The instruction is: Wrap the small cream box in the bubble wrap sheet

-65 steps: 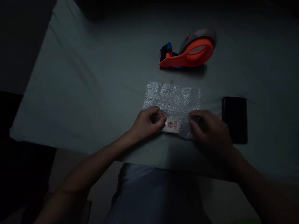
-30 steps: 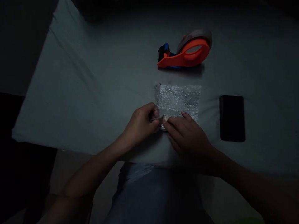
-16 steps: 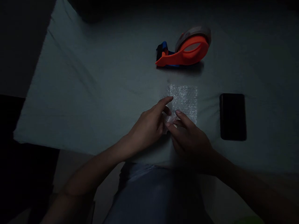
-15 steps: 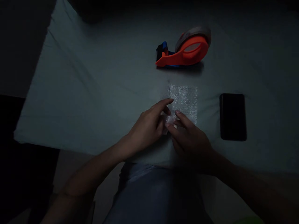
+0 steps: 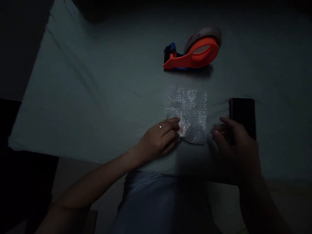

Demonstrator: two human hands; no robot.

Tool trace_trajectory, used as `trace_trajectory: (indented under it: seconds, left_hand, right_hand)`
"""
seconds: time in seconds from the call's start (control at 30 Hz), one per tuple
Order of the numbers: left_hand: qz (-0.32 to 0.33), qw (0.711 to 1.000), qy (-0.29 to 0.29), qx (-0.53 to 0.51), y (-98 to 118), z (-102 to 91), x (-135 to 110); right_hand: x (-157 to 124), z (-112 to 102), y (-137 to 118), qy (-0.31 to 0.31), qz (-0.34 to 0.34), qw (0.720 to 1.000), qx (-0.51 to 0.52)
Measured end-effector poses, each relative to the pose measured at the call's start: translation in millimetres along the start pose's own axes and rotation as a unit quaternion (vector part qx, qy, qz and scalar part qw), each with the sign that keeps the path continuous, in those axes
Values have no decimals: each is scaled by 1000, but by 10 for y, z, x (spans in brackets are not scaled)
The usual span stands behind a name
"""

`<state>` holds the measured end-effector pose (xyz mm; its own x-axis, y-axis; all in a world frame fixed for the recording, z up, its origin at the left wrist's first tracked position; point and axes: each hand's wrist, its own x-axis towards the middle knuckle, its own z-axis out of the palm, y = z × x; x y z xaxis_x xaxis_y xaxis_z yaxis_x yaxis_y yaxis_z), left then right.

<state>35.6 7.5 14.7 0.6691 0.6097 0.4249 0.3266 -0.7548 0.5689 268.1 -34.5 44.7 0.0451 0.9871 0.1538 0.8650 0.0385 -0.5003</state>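
Observation:
A clear sheet of bubble wrap [image 5: 194, 112] lies on the cloth in front of me. My left hand [image 5: 162, 138], a ring on one finger, has its fingers bent together on the lower left part of the sheet, gripping or pressing it there. Beside those fingertips a small pale and pinkish item [image 5: 182, 130] shows at the wrap; its kind is too dim to make out. To the right of the sheet, my right hand [image 5: 235, 139] is in the air, fingers loosely apart and nothing in them. It partly covers the lower part of a black phone-like slab [image 5: 242, 109].
Beyond the bubble wrap stands an orange and blue tape dispenser [image 5: 192, 60] with a roll of clear tape. A pale green cloth [image 5: 109, 97] covers the table, whose near edge runs by my lap. The room is very dark.
My right hand has left the bubble wrap and moved right, over to the black slab. My left hand has turned palm down, its fingers now lower on the wrap, and more of the sheet shows.

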Motion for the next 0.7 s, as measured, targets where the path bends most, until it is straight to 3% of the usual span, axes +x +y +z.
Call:
trace_trajectory:
  seconds: [0.07, 0.13, 0.3, 0.43, 0.6, 0.7]
  left_hand:
    - [6, 1000, 10, 2, -8, 14, 7]
    - [9, 1000, 19, 5, -11, 29, 7]
    - [-2, 1000, 26, 12, 18, 43, 3]
    - [-4, 999, 26, 31, 42, 39, 7]
    - [-4, 999, 31, 33, 35, 48, 5]
    - [-4, 999, 32, 34, 32, 54, 7]
  right_hand:
    - [-52, -17, 79, -70, 118, 990, 22]
    - [-110, 29, 110, -127, 187, 973, 51]
    - [-143, 195, 22, -143, 282, 935, 159]
    - [-94, 230, -44, -94, 299, 922, 229]
    - [-87, 246, -12, -130, 309, 904, 267]
    - [-83, 236, -15, -114, 306, 907, 265]
